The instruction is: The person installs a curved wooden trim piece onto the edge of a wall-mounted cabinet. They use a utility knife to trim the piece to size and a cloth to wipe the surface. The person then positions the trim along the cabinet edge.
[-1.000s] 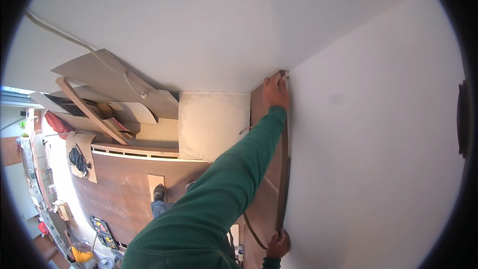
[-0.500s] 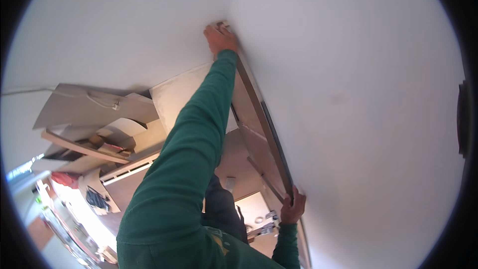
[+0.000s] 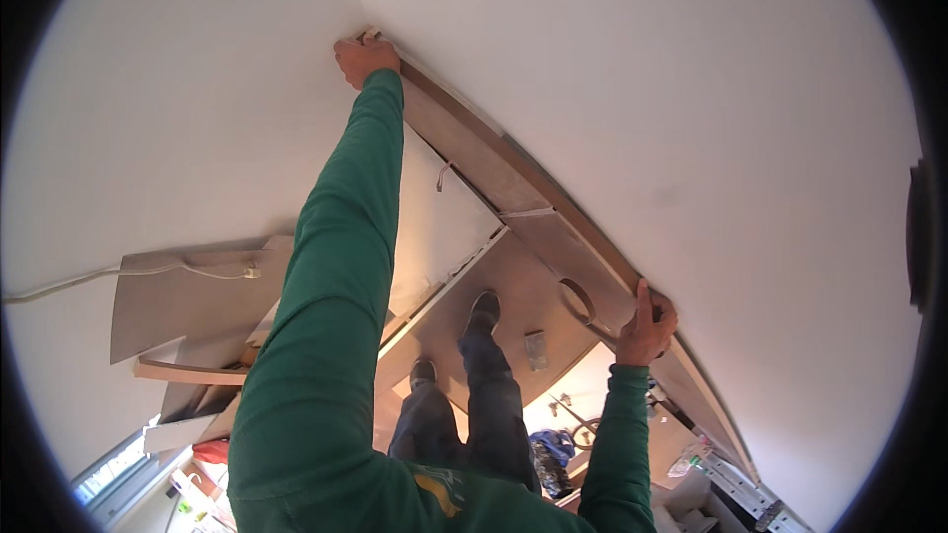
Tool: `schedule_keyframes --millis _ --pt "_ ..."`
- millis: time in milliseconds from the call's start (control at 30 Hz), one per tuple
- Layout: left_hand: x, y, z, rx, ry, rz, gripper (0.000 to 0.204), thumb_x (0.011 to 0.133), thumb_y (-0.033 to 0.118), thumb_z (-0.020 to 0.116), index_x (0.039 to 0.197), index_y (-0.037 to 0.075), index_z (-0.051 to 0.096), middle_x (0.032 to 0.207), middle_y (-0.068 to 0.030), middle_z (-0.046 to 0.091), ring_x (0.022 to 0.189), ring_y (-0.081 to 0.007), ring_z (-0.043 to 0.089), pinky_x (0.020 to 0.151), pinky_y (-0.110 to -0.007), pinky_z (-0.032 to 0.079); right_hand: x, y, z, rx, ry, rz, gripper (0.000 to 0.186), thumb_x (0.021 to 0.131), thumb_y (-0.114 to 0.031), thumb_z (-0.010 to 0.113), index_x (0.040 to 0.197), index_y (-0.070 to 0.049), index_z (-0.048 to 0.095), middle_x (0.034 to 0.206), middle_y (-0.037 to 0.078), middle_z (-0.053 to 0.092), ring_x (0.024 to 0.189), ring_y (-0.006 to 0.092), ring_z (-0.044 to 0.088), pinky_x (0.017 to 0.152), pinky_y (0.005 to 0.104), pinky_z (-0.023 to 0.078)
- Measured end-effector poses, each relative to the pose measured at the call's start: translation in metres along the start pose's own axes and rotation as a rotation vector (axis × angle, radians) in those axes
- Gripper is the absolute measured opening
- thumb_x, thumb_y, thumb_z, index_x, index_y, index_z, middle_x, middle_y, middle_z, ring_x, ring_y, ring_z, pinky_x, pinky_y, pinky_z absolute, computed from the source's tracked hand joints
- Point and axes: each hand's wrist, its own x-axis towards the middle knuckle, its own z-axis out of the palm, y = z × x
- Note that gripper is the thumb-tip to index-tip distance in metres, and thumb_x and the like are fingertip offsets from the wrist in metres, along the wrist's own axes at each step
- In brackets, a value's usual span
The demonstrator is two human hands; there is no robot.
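Holding the brown strip (image 3: pixel 551 188), we pinch its upper end, left grip (image 3: pixel 365 61); right grip (image 3: pixel 647 328) clasps it lower.

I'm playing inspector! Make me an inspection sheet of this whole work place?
Surface: flat brown panel under two dark shoes.
Job's things: long brown wood-like strip, slanting along a smooth white surface.
Clutter: flat grey-brown sheets overlapping at the left.
Hands: left hand curled on the strip's upper end; right hand curled on it lower down.
Cables: whitish cable with a pale plug, in front of the sheets.
Surroundings: bright window-like opening, lower left.
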Motion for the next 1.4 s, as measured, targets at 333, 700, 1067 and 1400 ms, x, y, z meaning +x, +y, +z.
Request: schedule_keyframes --millis 333,700,1067,1400 --pt "-0.018 0.011 0.002 -0.126 0.036 -0.043 0.028 0.095 0.017 0.06 0.113 0.002 0.045 0.122 -0.0165 0.053 0.106 -0.0382 0.065 0.091 -0.05 0.054 -0.014 0.012 -0.009 -0.146 0.004 -0.034 0.049 0.083 0.0 0.067 0.126 -0.023 0.071 0.108 0.009 0.056 0.1 0.0297 0.055 0.089 0.0465 0.043" --pt "-0.022 0.024 -0.002 -0.089 0.045 -0.044 0.034 0.094 0.013 0.058 0.118 -0.001 0.038 0.127 -0.0192 0.047 0.101 -0.0429 0.065 0.084 -0.051 0.057 0.04 -0.094 0.015 0.182 0.073 -0.155 0.055 0.083 0.003 0.052 0.137 -0.005 0.058 0.135 0.019 0.056 0.123 0.0384 0.054 0.103 0.0511 0.042" --pt "-0.018 0.024 0.007 -0.017 0.068 -0.002 0.029 0.096 0.015 0.055 0.115 0.001 0.038 0.123 -0.02 0.05 0.099 -0.0438 0.066 0.082 -0.054 0.055 0.173 -0.258 0.109 0.269 -0.078 -0.529 0.057 0.089 -0.003 0.054 0.145 -0.005 0.047 0.151 0.013 0.046 0.135 0.0324 0.046 0.11 0.0449 0.043" --pt "-0.02 0.023 0.004 -0.038 0.063 -0.02 0.027 0.098 0.016 0.053 0.113 0.001 0.037 0.123 -0.0197 0.048 0.095 -0.0449 0.066 0.079 -0.055 0.056 0.177 -0.221 0.11 0.244 -0.246 -0.682 0.061 0.088 0.0 0.053 0.147 -0.007 0.045 0.154 0.007 0.045 0.138 0.0263 0.046 0.11 0.0382 0.044"
